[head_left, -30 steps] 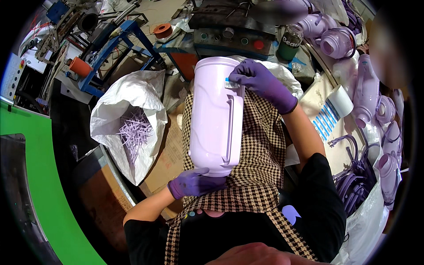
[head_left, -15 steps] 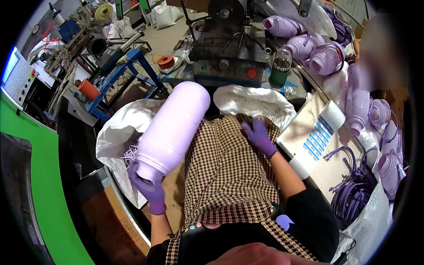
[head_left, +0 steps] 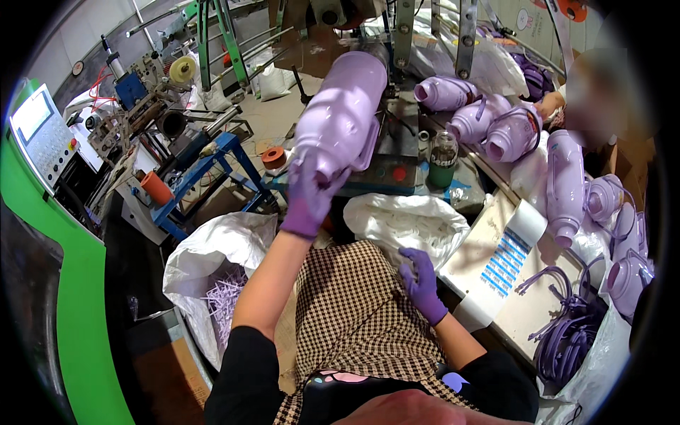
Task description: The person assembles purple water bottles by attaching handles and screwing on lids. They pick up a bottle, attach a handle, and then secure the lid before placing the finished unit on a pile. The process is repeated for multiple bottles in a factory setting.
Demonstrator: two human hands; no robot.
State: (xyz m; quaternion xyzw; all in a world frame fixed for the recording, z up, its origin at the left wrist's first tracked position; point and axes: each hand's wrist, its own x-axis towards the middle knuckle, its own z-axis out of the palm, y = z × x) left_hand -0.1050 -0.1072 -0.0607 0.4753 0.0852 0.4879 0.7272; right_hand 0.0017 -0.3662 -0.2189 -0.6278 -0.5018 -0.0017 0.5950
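Left hand (head_left: 309, 198) grasps lilac flask body (head_left: 345, 99) at its narrow end, side handle (head_left: 367, 146) visible, wide end directed away, right hand (head_left: 423, 287) released and half curled, near checked apron (head_left: 350, 304)

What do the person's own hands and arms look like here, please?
The left hand and right hand wear matching purple gloves that end at the wrists. Above them the forearms are bare, up to black sleeves ending near the elbows.

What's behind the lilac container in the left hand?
Behind the lilac container, part of a dark machine shows to its right, with a red button, and pale floor to its left. Whatever the container and left hand cover cannot be seen.
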